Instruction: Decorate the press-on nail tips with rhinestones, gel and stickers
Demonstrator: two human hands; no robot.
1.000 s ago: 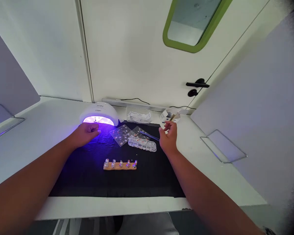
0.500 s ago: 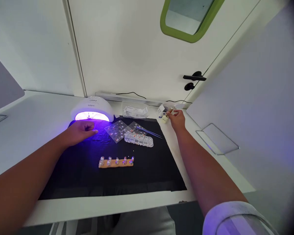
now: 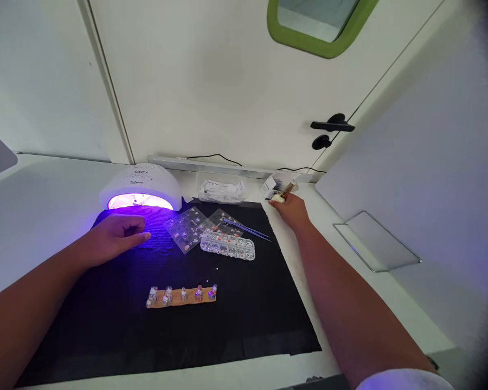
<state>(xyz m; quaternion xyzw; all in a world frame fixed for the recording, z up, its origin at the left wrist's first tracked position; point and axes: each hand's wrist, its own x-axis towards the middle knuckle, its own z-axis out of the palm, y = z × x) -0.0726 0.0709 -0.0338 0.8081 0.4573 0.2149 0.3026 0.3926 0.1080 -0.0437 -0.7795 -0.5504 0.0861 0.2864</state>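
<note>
My right hand (image 3: 293, 210), at the far right of the table, is closed on a small nail polish bottle (image 3: 288, 188) whose gold cap tilts up and to the right. Its pale body partly shows between the fingers. My left hand (image 3: 116, 235) hovers in front of the glowing white nail lamp (image 3: 146, 176), its fingers curled in a loose fist and the thumb stretched out; nothing shows in it. Nearer to me, a wooden strip (image 3: 174, 299) bears several decorated false nails (image 3: 184, 293).
On the black mat (image 3: 244, 319) lie a clear compartment case (image 3: 228, 246) of small gems, clear sticker sheets (image 3: 187, 227) and blue tweezers (image 3: 248, 229). Behind them are a clear box of white packets (image 3: 222, 190) and a small white box (image 3: 270, 187). A wire stand (image 3: 376, 244) is at right.
My right hand has gone from the bottle's cap to a grip around its body, and the bottle now tilts. My left hand stays loosely curled by the lamp. The view has shifted slightly.
</note>
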